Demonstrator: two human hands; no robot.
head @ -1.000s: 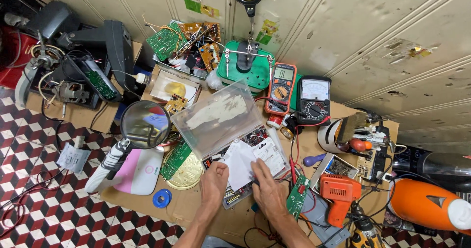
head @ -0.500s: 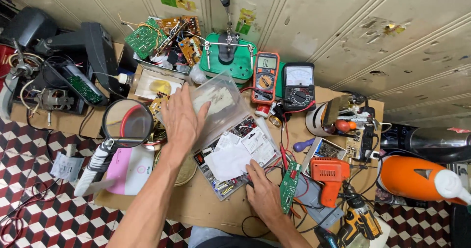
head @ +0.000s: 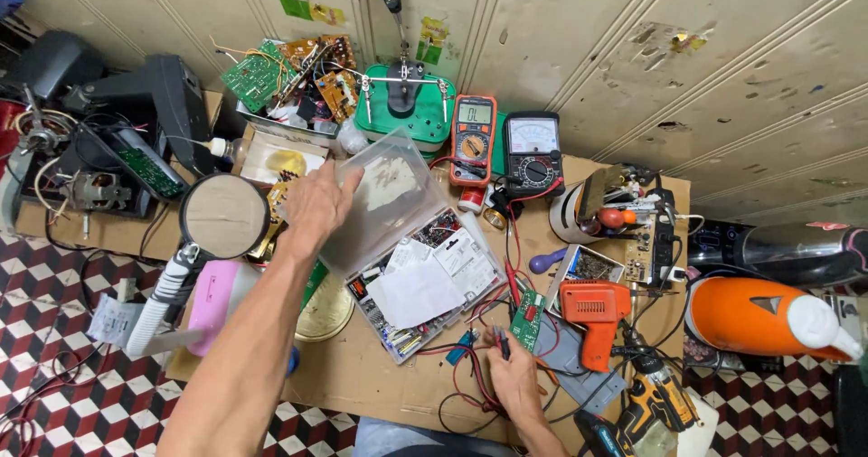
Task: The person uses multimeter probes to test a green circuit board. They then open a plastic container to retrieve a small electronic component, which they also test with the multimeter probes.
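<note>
My left hand (head: 316, 206) grips the raised clear lid (head: 384, 199) of a plastic parts box (head: 425, 281) in the middle of the bench. White paper slips and small components lie inside the box. My right hand (head: 513, 377) rests at the front edge of the bench, its fingers pinching a dark thin probe or wire tip among red and black leads. A small green circuit board (head: 526, 320) lies just above that hand.
An orange multimeter (head: 473, 139) and a black analogue meter (head: 533, 153) stand at the back. A magnifier on a flexible arm (head: 222, 216) is at left. An orange soldering gun (head: 592, 317), a cordless drill (head: 655, 401) and an orange-white appliance (head: 768, 317) crowd the right. Loose boards (head: 294, 73) pile up behind.
My left hand rose from the front of the bench to the box lid and swung it open. My right hand slid down to the leads at the front edge.
</note>
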